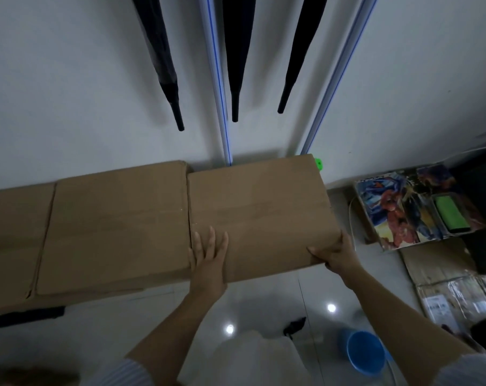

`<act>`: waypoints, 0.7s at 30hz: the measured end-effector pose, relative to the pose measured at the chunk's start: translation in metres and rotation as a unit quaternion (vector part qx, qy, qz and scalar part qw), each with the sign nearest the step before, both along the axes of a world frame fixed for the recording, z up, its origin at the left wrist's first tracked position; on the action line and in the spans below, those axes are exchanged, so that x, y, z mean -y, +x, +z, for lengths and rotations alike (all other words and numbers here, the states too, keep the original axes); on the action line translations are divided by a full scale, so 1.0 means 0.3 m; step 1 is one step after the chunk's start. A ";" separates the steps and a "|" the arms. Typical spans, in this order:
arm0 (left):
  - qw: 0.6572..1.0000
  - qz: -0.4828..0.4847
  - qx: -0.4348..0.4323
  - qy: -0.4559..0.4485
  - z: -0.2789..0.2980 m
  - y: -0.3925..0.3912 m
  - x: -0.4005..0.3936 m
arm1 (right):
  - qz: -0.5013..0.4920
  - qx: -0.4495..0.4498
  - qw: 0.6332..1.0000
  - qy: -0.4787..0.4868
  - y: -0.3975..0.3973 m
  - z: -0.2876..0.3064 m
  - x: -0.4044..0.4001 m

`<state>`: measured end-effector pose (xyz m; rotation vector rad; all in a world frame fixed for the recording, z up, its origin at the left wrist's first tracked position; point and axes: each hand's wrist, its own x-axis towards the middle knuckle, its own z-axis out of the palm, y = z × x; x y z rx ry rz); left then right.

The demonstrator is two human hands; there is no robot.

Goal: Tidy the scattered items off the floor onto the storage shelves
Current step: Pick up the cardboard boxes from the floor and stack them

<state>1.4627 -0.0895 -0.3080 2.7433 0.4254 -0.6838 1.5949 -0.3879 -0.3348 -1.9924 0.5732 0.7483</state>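
Observation:
A closed brown cardboard box (260, 207) lies high against the white wall, butted against a second box (116, 227) on its left. My left hand (208, 257) lies flat with straight fingers on the near left part of the box's top. At the near right corner of the same box, my right hand (335, 253) grips the edge, its fingers curled round it. A third box (12, 235) continues the row at the far left.
Three folded black umbrellas (236, 79) hang on the wall above the boxes. Far below at right are a colourful comic-print box (403, 215) with a green phone (451, 214) on it, packaged items (453, 299) and a blue bucket (366, 353) on the glossy floor.

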 end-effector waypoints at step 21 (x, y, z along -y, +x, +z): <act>0.949 0.266 0.059 -0.157 0.396 -0.257 -0.234 | 0.380 0.182 0.892 -0.163 -0.316 0.521 -0.543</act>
